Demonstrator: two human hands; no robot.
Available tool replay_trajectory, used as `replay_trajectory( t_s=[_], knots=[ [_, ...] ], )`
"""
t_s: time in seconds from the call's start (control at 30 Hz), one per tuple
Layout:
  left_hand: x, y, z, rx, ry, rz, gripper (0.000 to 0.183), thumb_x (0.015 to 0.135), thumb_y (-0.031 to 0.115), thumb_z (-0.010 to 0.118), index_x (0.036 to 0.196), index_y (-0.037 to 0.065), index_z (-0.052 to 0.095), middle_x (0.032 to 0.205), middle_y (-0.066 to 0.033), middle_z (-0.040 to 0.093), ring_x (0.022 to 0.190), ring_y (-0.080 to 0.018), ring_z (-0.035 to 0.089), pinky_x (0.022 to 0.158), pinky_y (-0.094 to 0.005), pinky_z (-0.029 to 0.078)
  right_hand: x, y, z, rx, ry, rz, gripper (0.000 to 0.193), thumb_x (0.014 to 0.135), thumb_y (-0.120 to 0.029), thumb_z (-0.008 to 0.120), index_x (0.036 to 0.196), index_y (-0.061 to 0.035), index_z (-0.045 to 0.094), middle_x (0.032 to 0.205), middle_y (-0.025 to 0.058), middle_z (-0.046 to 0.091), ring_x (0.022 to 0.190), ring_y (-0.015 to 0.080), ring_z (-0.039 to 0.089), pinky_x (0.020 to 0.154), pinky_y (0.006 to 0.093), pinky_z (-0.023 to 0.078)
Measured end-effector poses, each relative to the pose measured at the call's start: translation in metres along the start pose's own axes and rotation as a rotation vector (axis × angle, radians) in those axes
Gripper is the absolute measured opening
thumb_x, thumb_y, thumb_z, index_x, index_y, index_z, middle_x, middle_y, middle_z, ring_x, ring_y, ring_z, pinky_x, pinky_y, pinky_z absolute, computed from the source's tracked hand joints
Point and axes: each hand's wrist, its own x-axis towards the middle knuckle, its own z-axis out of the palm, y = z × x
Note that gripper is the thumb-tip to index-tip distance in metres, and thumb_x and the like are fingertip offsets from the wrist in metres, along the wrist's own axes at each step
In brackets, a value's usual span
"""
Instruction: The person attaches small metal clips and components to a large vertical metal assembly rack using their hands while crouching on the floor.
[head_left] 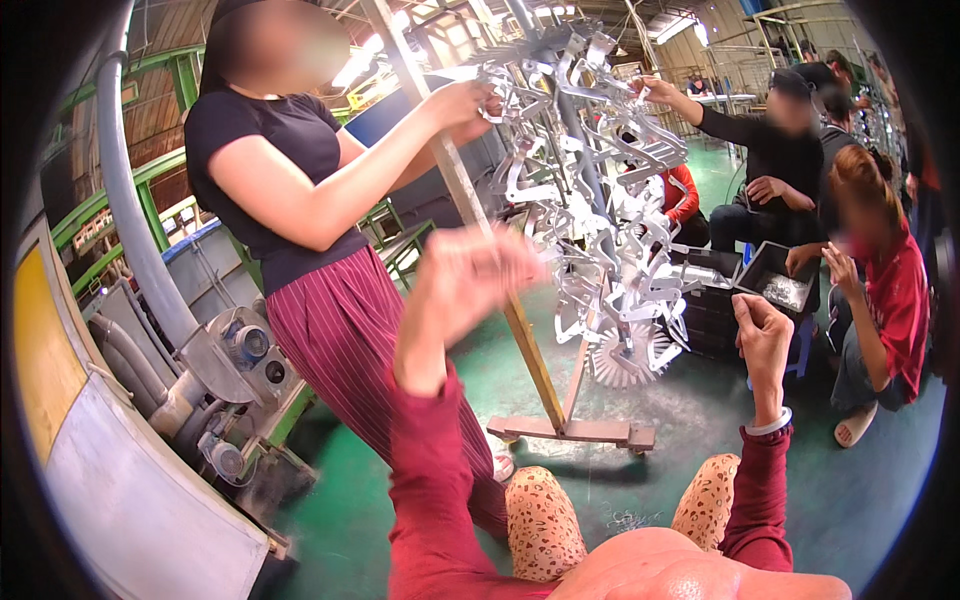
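A tall rack hung thickly with silver metal brackets (600,200) stands in front of me. My left hand (470,275) is raised on its near left side, smeared by motion, so its fingers cannot be made out. My right hand (765,335) is lifted to the right of the rack, apart from the brackets. Its fingers are curled closed, and whatever they may hold is hidden or too small to name. Low on the rack sits a fan-shaped ring of silver pieces (630,355).
A brown wheeled base (570,432) carries the rack. At left, a person in striped trousers (340,330) reaches to the brackets; another in black (780,140) touches the far side. A person in red (890,300) crouches by a dark bin (775,275). Motors (245,345) stand far left.
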Motion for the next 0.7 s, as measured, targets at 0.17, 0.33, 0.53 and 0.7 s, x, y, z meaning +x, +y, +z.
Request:
replay_trajectory(
  t_s=[0.17, 0.33, 0.53, 0.7],
  knots=[
    [0.163, 0.003, -0.053, 0.705, 0.501, 0.230, 0.015, 0.075, 0.018, 0.068, 0.082, 0.004, 0.070, 0.061, -0.0052, 0.063, 0.050, -0.0102, 0.057, 0.049, -0.0264, 0.045, -0.002, -0.011, 0.000, 0.043, -0.071, -0.011, 0.015, 0.085, -0.013, 0.061, 0.086, 0.0016, 0.065, 0.052, -0.0033, 0.049, 0.044, 0.0014, 0.039, 0.039, 0.0203, 0.029],
    [0.186, 0.013, -0.078, 0.554, 0.643, 0.053, 0.020, 0.071, 0.009, 0.065, 0.088, -0.002, 0.065, 0.066, -0.0101, 0.064, 0.049, -0.0148, 0.058, 0.043, -0.0260, 0.046, 0.012, -0.006, -0.026, -0.033, -0.081, -0.032, 0.014, 0.084, -0.011, 0.061, 0.085, 0.0019, 0.065, 0.057, -0.0039, 0.051, 0.047, 0.0016, 0.040, 0.041, 0.0202, 0.031],
    [0.185, -0.019, -0.126, 0.684, 0.496, -0.173, 0.017, 0.071, 0.012, 0.069, 0.084, 0.001, 0.068, 0.067, -0.0072, 0.064, 0.051, -0.0122, 0.056, 0.046, -0.0246, 0.044, 0.022, 0.002, -0.036, -0.125, -0.086, -0.075, 0.014, 0.086, -0.011, 0.060, 0.085, 0.0015, 0.064, 0.055, -0.0040, 0.049, 0.045, 0.0010, 0.038, 0.039, 0.0194, 0.027],
    [0.173, -0.080, -0.127, 0.730, 0.576, -0.138, 0.016, 0.070, 0.016, 0.073, 0.083, 0.007, 0.071, 0.062, -0.0016, 0.062, 0.047, -0.0071, 0.048, 0.042, -0.0227, 0.038, 0.021, 0.002, -0.026, -0.101, -0.127, -0.063, 0.014, 0.086, -0.012, 0.059, 0.084, 0.0020, 0.064, 0.055, -0.0044, 0.048, 0.043, 0.0013, 0.037, 0.038, 0.0197, 0.026]
  ],
)
